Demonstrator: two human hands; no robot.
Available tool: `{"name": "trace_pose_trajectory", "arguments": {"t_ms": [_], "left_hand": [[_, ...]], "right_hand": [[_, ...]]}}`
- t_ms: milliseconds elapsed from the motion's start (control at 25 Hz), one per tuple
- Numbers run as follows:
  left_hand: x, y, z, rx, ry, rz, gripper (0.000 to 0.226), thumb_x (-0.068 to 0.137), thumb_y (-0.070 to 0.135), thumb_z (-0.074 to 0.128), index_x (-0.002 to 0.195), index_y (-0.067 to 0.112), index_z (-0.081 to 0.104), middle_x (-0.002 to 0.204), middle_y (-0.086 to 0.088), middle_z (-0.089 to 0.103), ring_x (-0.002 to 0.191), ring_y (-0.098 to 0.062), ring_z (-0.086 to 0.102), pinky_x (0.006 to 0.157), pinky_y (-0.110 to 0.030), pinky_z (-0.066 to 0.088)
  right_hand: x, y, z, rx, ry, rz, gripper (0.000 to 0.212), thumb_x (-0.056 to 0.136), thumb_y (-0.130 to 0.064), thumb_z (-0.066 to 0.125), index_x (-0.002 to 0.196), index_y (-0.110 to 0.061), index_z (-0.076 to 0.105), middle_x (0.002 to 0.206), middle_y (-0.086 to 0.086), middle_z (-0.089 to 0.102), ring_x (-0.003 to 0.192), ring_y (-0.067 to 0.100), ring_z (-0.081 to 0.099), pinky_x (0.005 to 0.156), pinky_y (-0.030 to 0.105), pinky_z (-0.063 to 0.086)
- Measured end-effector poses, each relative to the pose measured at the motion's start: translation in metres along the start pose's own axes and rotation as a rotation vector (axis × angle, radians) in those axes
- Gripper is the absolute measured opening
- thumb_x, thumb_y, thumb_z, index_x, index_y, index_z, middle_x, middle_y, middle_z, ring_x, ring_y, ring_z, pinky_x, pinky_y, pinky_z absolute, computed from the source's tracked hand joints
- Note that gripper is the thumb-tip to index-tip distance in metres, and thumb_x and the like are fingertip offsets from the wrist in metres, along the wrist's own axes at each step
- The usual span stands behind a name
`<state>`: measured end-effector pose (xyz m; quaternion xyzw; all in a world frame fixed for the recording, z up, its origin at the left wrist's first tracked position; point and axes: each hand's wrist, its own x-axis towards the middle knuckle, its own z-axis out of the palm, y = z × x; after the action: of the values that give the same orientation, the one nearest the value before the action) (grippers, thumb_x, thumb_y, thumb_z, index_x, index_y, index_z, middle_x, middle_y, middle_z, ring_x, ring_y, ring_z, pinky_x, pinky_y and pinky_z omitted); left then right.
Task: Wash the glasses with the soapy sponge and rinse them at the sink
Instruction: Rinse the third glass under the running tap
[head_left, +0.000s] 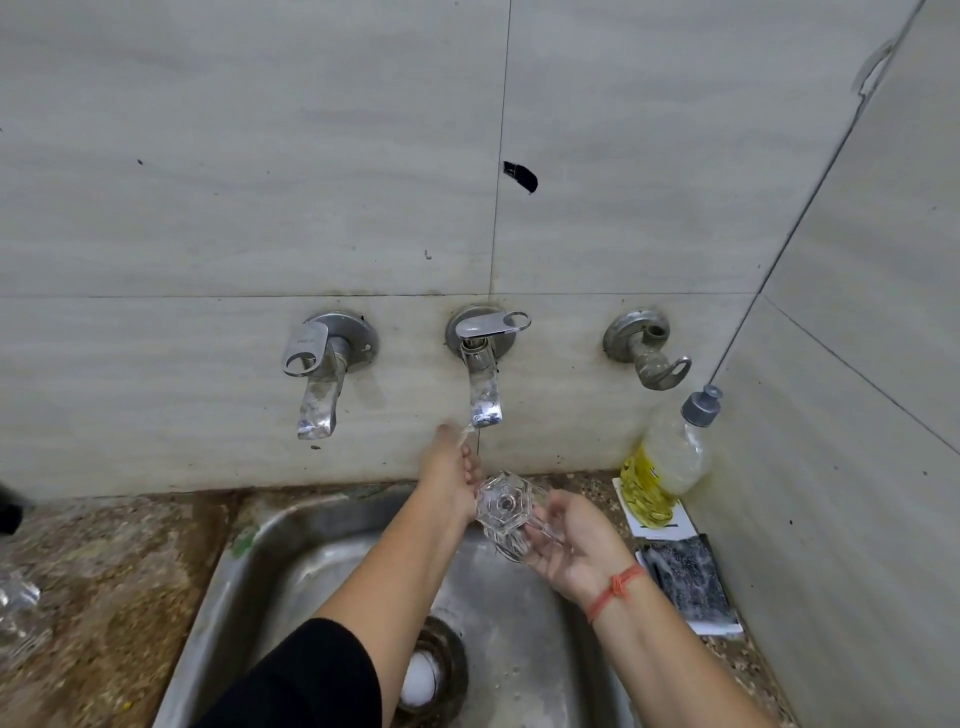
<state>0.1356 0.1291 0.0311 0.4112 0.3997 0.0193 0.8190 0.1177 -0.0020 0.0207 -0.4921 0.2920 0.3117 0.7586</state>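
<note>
Under the middle tap (485, 395): left grip (452, 467) released, fingers stretched up into the thin stream (467, 434), likely wetting or testing before the rinse; just beside the rim of the glass (506, 512).
Over the back of the sink (244, 540): glass lying on its side, faceted base toward the camera, mouth turned toward the tap; cradled in the right grip (571, 545), fingers curled round its wall. Tilted so, probably, to take water inside and shed it into the basin.
Right edge of the worktop (104, 571): foamy sponge (685, 582) lying flat, near the right wrist yet apart from it, within reach but out of the stream.
Back right corner: soap bottle (670, 462) upright against the wall.
Left worktop edge: blurred clear shapes (18, 597), perhaps more glasses; cannot tell.
Room to move: open basin below both forearms, drain (431, 675) well beneath. Tight at the back, spout close over the glass, left tap (317, 384) near; hemmed on the right by the side wall.
</note>
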Motion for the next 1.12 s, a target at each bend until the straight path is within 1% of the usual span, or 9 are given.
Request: {"name": "trace_pose_trajectory", "arguments": {"t_ms": [80, 200, 320, 400, 520, 640, 920, 1000, 1120], "left_hand": [[0.005, 0.001, -0.004, -0.068, -0.074, -0.070, 0.052, 0.102, 0.029, 0.028, 0.052, 0.017, 0.031, 0.029, 0.006, 0.024, 0.020, -0.006, 0.018, 0.025, -0.014, 0.010], [0.013, -0.003, -0.008, -0.225, -0.100, -0.096, 0.043, 0.100, 0.017, 0.031, 0.058, 0.015, 0.033, 0.034, 0.004, 0.032, 0.022, -0.006, 0.023, 0.025, -0.016, 0.014], [0.012, 0.000, -0.015, -0.351, -0.084, -0.106, 0.046, 0.099, 0.005, 0.037, 0.054, 0.006, 0.049, 0.046, -0.007, 0.055, 0.028, -0.011, 0.046, 0.029, -0.018, 0.037], [0.006, 0.002, -0.021, -0.403, -0.126, -0.092, 0.041, 0.100, 0.005, 0.038, 0.064, -0.001, 0.057, 0.060, -0.016, 0.063, 0.046, -0.022, 0.063, 0.048, -0.026, 0.053], [-0.006, -0.002, -0.031, -0.143, -0.164, -0.132, 0.034, 0.099, 0.011, 0.037, 0.079, 0.003, 0.062, 0.075, -0.013, 0.065, 0.062, -0.026, 0.062, 0.057, -0.031, 0.051], [-0.011, -0.003, -0.046, 0.079, -0.252, -0.262, 0.024, 0.094, 0.016, 0.046, 0.076, 0.005, 0.057, 0.067, -0.012, 0.057, 0.052, -0.024, 0.057, 0.051, -0.027, 0.049], [-0.025, -0.002, -0.076, 0.121, -0.282, -0.010, 0.043, 0.096, 0.044, 0.045, 0.104, 0.008, 0.066, 0.086, -0.015, 0.069, 0.072, -0.026, 0.066, 0.074, -0.037, 0.051], [-0.029, -0.002, -0.088, 0.167, -0.307, 0.085, 0.034, 0.090, 0.039, 0.060, 0.109, 0.010, 0.062, 0.094, -0.016, 0.067, 0.081, -0.028, 0.064, 0.080, -0.041, 0.050], [-0.034, 0.004, -0.101, 0.182, -0.338, 0.176, 0.029, 0.075, 0.026, 0.076, 0.094, 0.012, 0.060, 0.092, -0.016, 0.065, 0.080, -0.029, 0.063, 0.083, -0.048, 0.051]], "right_hand": [[0.004, 0.001, -0.002, -0.018, 0.014, -0.006, 0.025, 0.096, -0.014, 0.040, 0.073, -0.010, 0.049, 0.056, 0.002, 0.051, 0.038, 0.015, 0.051, 0.036, 0.014, 0.042], [0.010, 0.004, 0.001, -0.016, 0.009, -0.004, 0.022, 0.096, -0.013, 0.038, 0.077, -0.011, 0.049, 0.041, -0.002, 0.055, 0.029, 0.012, 0.051, 0.036, 0.015, 0.043], [0.011, 0.006, 0.008, -0.026, -0.022, 0.001, 0.023, 0.096, -0.012, 0.036, 0.079, -0.010, 0.051, 0.037, -0.004, 0.054, 0.027, 0.011, 0.049, 0.035, 0.015, 0.044], [0.011, 0.008, 0.014, -0.033, -0.045, 0.012, 0.025, 0.096, -0.011, 0.036, 0.078, -0.008, 0.053, 0.038, -0.003, 0.054, 0.027, 0.011, 0.049, 0.033, 0.015, 0.043], [0.013, 0.012, 0.024, -0.035, -0.104, 0.061, 0.028, 0.096, -0.012, 0.035, 0.074, -0.008, 0.053, 0.038, -0.003, 0.050, 0.026, 0.011, 0.047, 0.033, 0.018, 0.045], [0.019, 0.016, 0.033, -0.036, -0.135, 0.107, 0.033, 0.095, -0.010, 0.034, 0.067, -0.007, 0.052, 0.038, -0.003, 0.045, 0.025, 0.010, 0.045, 0.037, 0.020, 0.048], [0.016, 0.023, 0.056, -0.070, -0.199, 0.121, 0.032, 0.097, -0.010, 0.036, 0.072, -0.005, 0.057, 0.044, 0.001, 0.057, 0.031, 0.012, 0.053, 0.039, 0.020, 0.049], [0.010, 0.025, 0.063, -0.110, -0.237, 0.087, 0.032, 0.098, -0.009, 0.038, 0.075, -0.003, 0.059, 0.048, 0.003, 0.061, 0.035, 0.012, 0.057, 0.040, 0.021, 0.050], [0.008, 0.026, 0.070, -0.165, -0.263, 0.059, 0.030, 0.099, -0.011, 0.038, 0.082, -0.003, 0.061, 0.055, 0.003, 0.066, 0.040, 0.012, 0.061, 0.045, 0.021, 0.052]]}}
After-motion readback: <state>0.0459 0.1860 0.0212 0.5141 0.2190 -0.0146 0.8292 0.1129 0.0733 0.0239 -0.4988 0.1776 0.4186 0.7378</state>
